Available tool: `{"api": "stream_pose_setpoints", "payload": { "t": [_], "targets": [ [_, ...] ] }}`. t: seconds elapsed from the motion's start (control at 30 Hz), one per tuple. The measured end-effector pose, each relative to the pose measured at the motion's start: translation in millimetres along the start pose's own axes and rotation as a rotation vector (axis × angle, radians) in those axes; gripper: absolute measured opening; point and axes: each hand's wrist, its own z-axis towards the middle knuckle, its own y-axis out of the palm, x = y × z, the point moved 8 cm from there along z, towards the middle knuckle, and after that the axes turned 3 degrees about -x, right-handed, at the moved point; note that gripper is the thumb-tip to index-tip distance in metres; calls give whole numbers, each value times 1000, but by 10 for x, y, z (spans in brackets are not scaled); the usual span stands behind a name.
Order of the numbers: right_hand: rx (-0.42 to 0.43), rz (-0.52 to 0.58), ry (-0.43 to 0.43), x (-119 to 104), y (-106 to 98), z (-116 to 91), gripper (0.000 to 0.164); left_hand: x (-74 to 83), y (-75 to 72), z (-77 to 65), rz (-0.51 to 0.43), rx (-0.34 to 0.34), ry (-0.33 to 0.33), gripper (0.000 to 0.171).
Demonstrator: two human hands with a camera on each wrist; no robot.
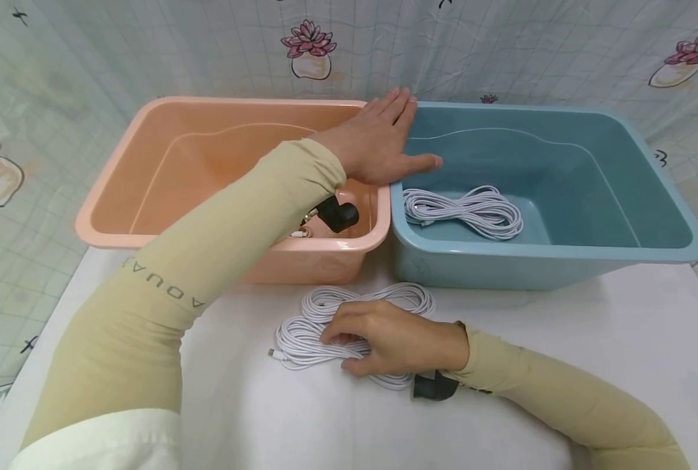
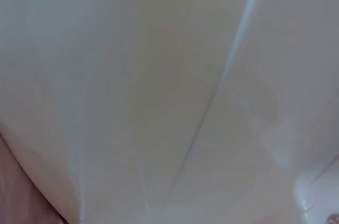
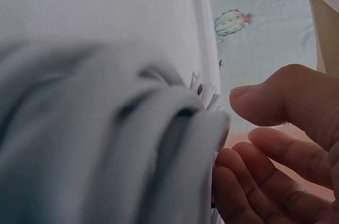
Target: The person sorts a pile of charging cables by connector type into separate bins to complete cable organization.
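My left hand [image 1: 381, 140] lies with straight fingers and spread thumb across the adjoining rims of an orange bin [image 1: 114, 170] and a blue bin [image 1: 560, 251]. On the table, coiled white cables [image 1: 299, 339] lie in figure-eight bundles, one behind the other. My right hand [image 1: 393, 336] is over the front bundle, its fingers bent downward and the thumb apart from them. In the right wrist view, fingertips [image 3: 230, 181] are right at the loops of a white cable [image 3: 180, 128], while the thumb stands away from it. A plug end [image 1: 275, 354] sticks out on the left.
Another white cable bundle [image 1: 466, 212] lies inside the blue bin. The orange bin holds a black item [image 1: 337, 214] and a small connector, partly behind my left arm. A patterned curtain [image 1: 208, 46] hangs behind the bins. White cloth [image 1: 255, 418] covers the table.
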Motion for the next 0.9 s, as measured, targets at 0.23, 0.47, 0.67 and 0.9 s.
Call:
{"api": "stream_pose_setpoints", "payload": {
  "t": [0.23,0.47,0.67,0.9],
  "targets": [
    [27,-47,-1,9,-25,1,38,-16,6,-4,1,-5,0,102],
    [35,-65,32,22,-30,5,37,-13,-10,-1,-6,-1,2,103],
    [32,-174,44,-31,-5,-13,40,-13,-21,-12,-2,-4,0,102],
    [9,-220,33,-64,55,-33,44,0,-14,-16,3,-3,6,103]
  ]
}}
